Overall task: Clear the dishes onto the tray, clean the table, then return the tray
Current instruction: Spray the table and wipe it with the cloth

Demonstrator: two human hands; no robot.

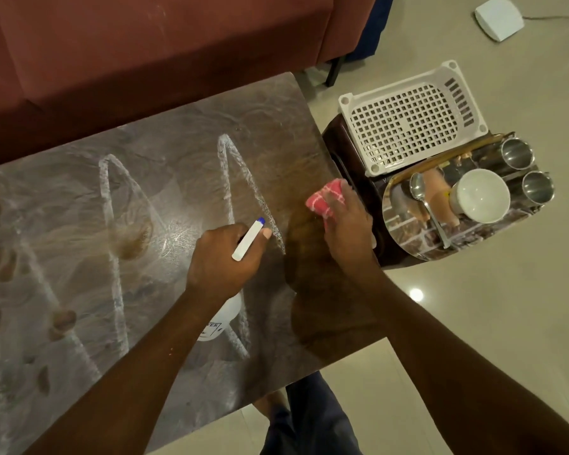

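Curled fingers of the left hand [224,257] grip a spray bottle [247,241] above the streaked table [145,192]; the right hand [345,224] lays its fingers over a pink cloth [326,198], pressing it at the table's right edge; the loaded tray [404,231] sits just beside; cleaning is in hand, and wiping across the streaks seems next.

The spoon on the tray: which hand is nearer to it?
Right. The right hand, on the pink cloth, is at the table edge just beside the spoon; the left hand, gripping the spray bottle, is farther away over the table.
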